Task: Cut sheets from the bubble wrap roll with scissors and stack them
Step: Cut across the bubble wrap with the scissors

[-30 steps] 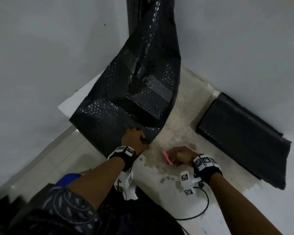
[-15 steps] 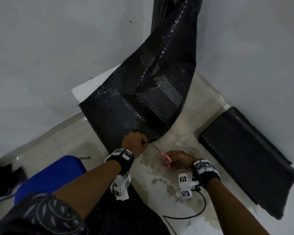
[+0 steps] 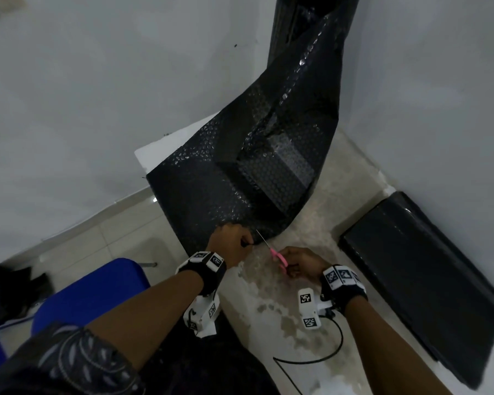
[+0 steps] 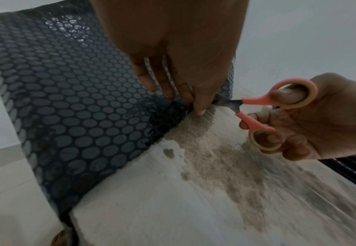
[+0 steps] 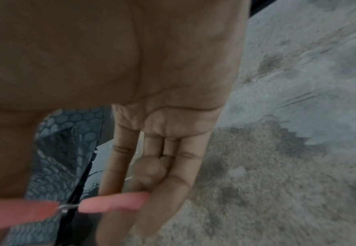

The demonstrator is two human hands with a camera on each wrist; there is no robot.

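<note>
Plain white walls (image 3: 97,109) meet at a corner; pale tiled floor (image 3: 77,246) lower left; blue chair seat (image 3: 92,292); white tabletop (image 3: 274,323), stained, worn; lighting dim.

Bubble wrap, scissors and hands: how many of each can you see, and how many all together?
Bubble wrap roll, with its sheet pulled out: 1
Stack of cut black sheets: 1
Scissors, pink handles: 1
Hands: 2, the left hand pinching the sheet's edge, the right hand holding the scissors
Total: 5

The scissors (image 3: 274,251) blade tips have reached the bubble wrap (image 3: 240,178) edge
</note>
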